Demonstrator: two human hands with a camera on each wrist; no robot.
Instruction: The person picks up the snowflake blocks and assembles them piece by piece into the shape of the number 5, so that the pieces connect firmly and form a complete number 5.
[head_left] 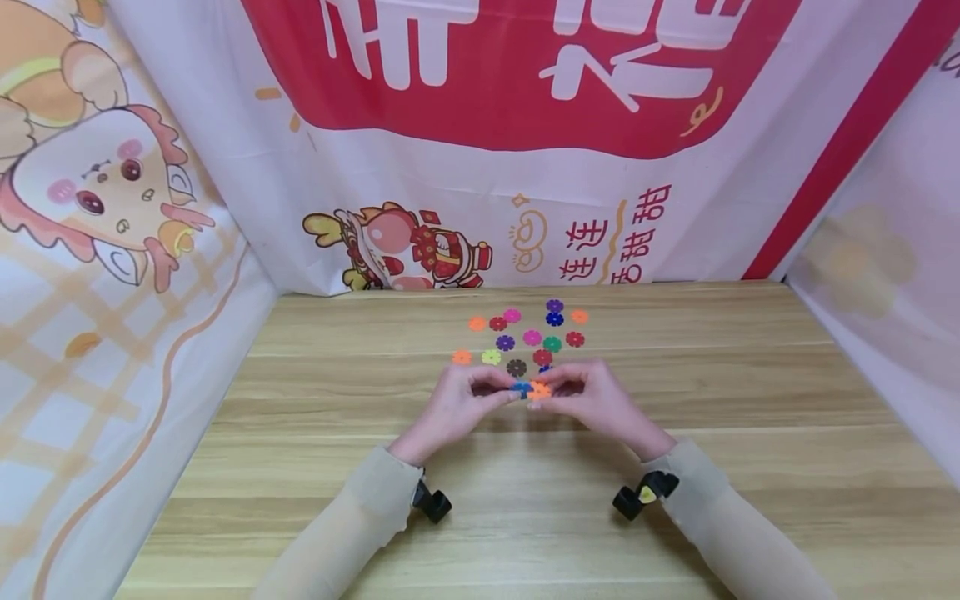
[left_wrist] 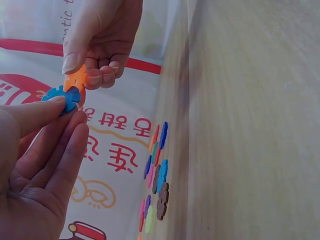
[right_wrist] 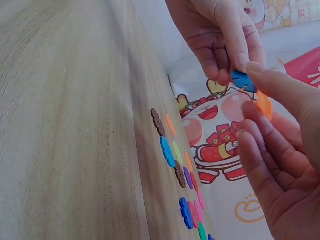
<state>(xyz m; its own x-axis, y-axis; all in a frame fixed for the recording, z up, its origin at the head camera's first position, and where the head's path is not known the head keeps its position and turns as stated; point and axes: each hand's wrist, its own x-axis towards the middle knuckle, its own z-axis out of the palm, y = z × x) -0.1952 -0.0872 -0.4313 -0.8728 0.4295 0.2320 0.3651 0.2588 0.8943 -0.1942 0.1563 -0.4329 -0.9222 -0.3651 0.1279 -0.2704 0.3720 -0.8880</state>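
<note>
My left hand (head_left: 457, 407) pinches a blue notched plastic disc (left_wrist: 62, 95) between thumb and fingers. An orange disc (left_wrist: 76, 79) of the same flower-like shape is pinched by my right hand (head_left: 600, 404). Held over the wooden table, the two discs meet edge to edge and overlap in both wrist views; the blue disc (right_wrist: 243, 81) lies at an angle to the orange one (right_wrist: 265, 104). Fingertips partly cover both pieces. Just beyond the hands lie loose discs, among them a dark brown one (head_left: 517, 367) and a red one (head_left: 542, 357).
Several more notched discs, such as a yellow-green one (head_left: 491, 357), a green one (head_left: 552, 344) and a purple one (head_left: 506, 342), lie flat on the wooden table (head_left: 337, 467). A printed cloth (head_left: 450, 167) hangs at the table's back edge, with more cloth along both sides.
</note>
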